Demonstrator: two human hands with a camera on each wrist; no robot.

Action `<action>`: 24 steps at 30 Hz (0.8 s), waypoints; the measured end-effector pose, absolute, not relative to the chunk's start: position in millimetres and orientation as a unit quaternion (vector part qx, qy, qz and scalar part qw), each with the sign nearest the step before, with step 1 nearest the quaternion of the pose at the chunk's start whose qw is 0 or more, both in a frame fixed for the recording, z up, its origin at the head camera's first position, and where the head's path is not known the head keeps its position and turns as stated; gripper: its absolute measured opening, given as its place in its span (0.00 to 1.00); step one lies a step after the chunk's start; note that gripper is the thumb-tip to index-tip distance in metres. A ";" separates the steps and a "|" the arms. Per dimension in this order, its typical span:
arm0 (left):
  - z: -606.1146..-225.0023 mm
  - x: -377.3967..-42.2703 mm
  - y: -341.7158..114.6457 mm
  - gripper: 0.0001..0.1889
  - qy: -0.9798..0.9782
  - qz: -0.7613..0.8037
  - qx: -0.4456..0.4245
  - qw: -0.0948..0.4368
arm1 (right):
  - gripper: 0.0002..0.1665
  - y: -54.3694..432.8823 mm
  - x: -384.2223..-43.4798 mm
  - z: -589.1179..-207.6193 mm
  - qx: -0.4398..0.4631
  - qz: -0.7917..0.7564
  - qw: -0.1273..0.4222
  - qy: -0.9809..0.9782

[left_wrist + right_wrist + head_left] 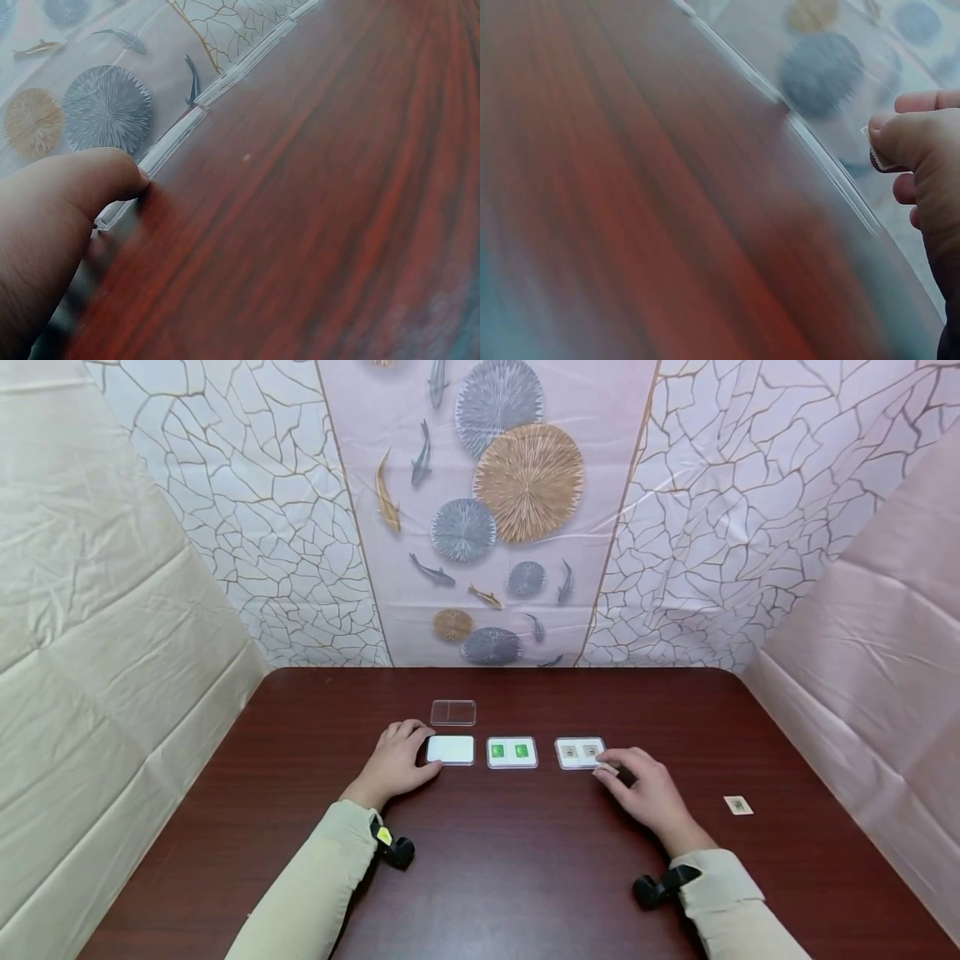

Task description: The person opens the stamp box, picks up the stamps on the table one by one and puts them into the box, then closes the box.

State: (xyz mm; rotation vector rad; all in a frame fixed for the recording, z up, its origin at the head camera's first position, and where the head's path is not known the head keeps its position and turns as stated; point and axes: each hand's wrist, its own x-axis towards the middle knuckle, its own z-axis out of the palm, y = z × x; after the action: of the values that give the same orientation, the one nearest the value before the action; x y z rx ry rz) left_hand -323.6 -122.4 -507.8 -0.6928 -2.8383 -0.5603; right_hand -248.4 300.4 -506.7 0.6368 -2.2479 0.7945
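My left hand holds a flat clear plastic case with a plain white face, thumb at its near edge and fingers at its far left corner. The thumb shows against the case's rim in the left wrist view. Between thumb and fingertips, my right hand pinches a small stamp, its face mostly hidden. That hand is at the right edge of a second case with two greyish stamps on white. Another case, with two green stamps, lies between the hands.
Behind the white-faced case lies a transparent case lid or empty case. A loose stamp rests on the brown table, off to the right. Patterned cloth hangs along the table's far edge.
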 end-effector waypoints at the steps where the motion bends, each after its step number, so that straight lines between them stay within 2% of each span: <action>1: -508.0 -323.8 -122.9 0.30 -0.952 -0.187 -0.230 0.082 | 0.20 293.1 -250.7 -507.0 0.252 0.308 0.328 -0.857; 16: -508.6 -325.6 -123.2 0.31 -0.954 -0.181 -0.226 0.076 | 0.15 196.8 -272.1 -505.8 0.320 0.333 0.280 -0.842; 24: -507.5 -324.8 -122.6 0.31 -0.953 -0.180 -0.228 0.080 | 0.12 161.5 -274.7 -502.3 0.303 0.364 0.243 -0.846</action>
State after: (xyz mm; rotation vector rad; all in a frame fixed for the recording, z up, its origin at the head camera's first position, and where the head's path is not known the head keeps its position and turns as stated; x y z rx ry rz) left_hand -324.8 -122.6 -507.5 -0.6826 -2.8508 -0.5391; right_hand -274.7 161.5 -502.3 0.8292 -2.3127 0.9936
